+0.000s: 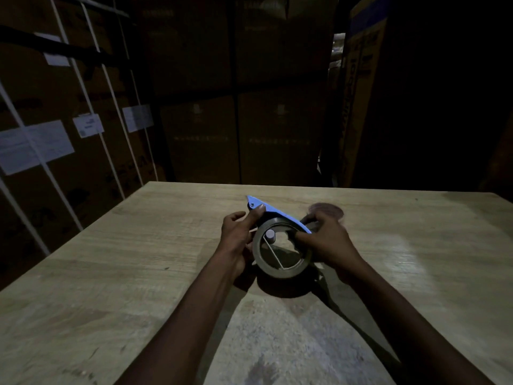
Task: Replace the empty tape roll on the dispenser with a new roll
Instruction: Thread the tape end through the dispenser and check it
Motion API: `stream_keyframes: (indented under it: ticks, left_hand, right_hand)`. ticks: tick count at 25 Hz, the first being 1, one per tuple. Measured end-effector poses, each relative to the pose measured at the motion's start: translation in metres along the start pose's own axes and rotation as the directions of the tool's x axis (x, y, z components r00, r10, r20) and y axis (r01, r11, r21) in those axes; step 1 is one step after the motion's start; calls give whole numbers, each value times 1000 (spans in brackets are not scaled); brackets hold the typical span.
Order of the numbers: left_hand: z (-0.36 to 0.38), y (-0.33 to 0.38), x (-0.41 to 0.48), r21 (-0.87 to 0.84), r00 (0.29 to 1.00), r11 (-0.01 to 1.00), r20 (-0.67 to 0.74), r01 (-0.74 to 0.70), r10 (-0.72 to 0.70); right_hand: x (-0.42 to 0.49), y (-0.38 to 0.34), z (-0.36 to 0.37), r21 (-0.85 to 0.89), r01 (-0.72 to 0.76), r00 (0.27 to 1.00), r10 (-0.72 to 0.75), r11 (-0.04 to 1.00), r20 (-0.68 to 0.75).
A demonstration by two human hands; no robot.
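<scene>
— Both forearms reach over my wooden table (116, 262). Grip?
— My left hand (237, 237) clamps the blue dispenser (273, 211); my right hand (326, 240) pinches the tape roll (280, 269) on it, above mid-table. Cardboard boxes (238, 115) behind.
</scene>
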State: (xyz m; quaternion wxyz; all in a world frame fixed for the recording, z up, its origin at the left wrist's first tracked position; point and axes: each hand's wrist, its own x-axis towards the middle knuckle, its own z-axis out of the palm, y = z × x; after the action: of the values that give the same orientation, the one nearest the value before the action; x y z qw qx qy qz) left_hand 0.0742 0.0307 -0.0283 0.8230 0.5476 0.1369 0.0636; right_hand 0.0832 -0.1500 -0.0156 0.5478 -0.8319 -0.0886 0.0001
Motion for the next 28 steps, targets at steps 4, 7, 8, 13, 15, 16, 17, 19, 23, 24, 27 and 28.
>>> stream_keyframes:
  ticks: [4, 7, 8, 13, 15, 16, 17, 19, 23, 24, 27, 28]
  left_hand:
    - [1, 2, -4, 17, 997, 997, 39, -69, 68]
    - [1, 2, -3, 19, 986, 993, 122, -117, 114]
    - [1, 1, -2, 16, 979, 991, 161, -129, 125]
    - [4, 2, 1, 10, 937, 976, 282, -215, 204]
    - [2, 5, -1, 80, 943, 967, 257, -241, 214]
    - [0, 6, -2, 120, 947, 963, 247, -241, 206]
    - [-1, 6, -3, 152, 951, 960, 239, -236, 196]
    - [-2, 5, -6, 181, 957, 957, 224, -225, 183]
    - [0, 5, -7, 179, 964, 961, 204, -211, 173]
    - [1, 4, -7, 177, 964, 962, 202, -208, 171]
    - [3, 3, -7, 166, 962, 963, 209, -212, 175]
    - [4, 4, -8, 168, 961, 962, 209, -217, 180]
  right_hand:
    - [2, 0, -5, 67, -200, 917, 162, 978, 365]
    - [-2, -1, -11, 230, -328, 870, 199, 916, 450]
    - [-2, -2, -13, 326, -399, 857, 222, 857, 465]
    - [-7, -12, -3, 312, -33, 979, -32, 949, 200]
    - [-11, -12, 4, 116, 216, 976, -218, 969, 6]
    - [-12, -10, 7, 29, 298, 953, -295, 954, -72]
    - [-13, -8, 10, -49, 361, 923, -364, 931, -126]
    - [-14, -6, 15, -144, 428, 875, -449, 892, -182]
    - [-12, -5, 13, -126, 413, 881, -430, 902, -195]
    - [-13, -6, 11, -64, 381, 906, -386, 922, -174]
    - [-13, -6, 13, 138, 261, 962, -245, 955, -123]
    - [-14, -6, 15, 181, 237, 970, -222, 954, -102]
